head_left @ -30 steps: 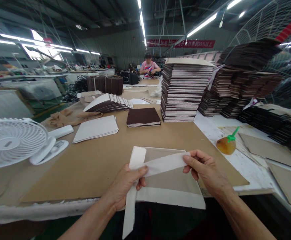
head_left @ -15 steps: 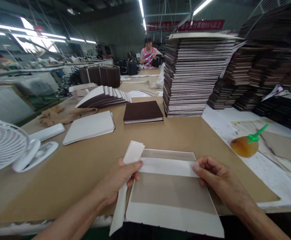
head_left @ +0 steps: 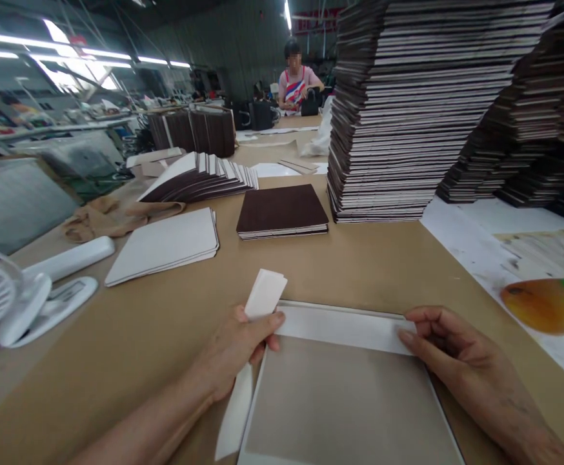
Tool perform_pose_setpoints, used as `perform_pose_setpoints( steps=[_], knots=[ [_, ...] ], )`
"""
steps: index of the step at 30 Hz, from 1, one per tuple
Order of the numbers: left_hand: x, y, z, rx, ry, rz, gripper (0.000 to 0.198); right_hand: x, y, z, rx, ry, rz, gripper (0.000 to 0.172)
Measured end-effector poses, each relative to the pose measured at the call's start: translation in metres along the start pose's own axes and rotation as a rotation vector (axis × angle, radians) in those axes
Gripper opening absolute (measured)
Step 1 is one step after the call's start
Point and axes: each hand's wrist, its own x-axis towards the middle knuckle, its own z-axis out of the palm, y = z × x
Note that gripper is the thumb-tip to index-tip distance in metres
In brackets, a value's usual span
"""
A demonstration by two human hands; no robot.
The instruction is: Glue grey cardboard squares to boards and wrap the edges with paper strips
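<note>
- Your left hand (head_left: 233, 352): closed, thumb and fingers pinching the left end of the strip (head_left: 340, 326) at the far left corner of the board (head_left: 344, 407).
- Your right hand (head_left: 456, 361): fingers curled, tips gripping the strip's right end at the board's far right corner.
- Strip: white, lay flat along the board's far edge between your hands. One loose end stood up above your left thumb, and another ran down beside the board's left edge.
- Board: grey face with a white border, flat on the table (head_left: 383, 258) directly in front of you.
- Brown pile (head_left: 282, 210): low, beyond the board, mid-table.
- White sheets (head_left: 166, 242): low pile, left of the brown pile.
- Fanned pile (head_left: 199, 177): behind the white sheets.
- Tall stack (head_left: 408, 116): brown-and-white layers, far right of the table.
- Fan (head_left: 1, 297): white, at the left edge, partly out of view.
- Cloth (head_left: 102, 216): tan, crumpled, beyond the fan.
- Bottle (head_left: 543, 303): orange with a green cap, lay on its side to your right.
- Person (head_left: 296, 81): sat at the table's far end, well apart from you.
</note>
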Motion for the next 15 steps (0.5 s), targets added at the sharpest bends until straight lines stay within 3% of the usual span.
perform_pose_setpoints(
  steps=[3, 9, 15],
  knots=[
    [0.002, 0.001, 0.0, -0.003, -0.013, -0.031, 0.029, 0.0, 0.003, 0.001, -0.044, 0.029, -0.004, 0.04],
    [0.01, 0.004, 0.001, 0.047, 0.09, -0.069, 0.027, -0.001, 0.009, 0.005, -0.181, 0.016, 0.01, 0.044],
    [0.014, 0.006, 0.005, 0.158, 0.158, 0.003, 0.019, 0.002, 0.028, 0.005, -0.28, 0.075, 0.002, 0.048]
  ],
)
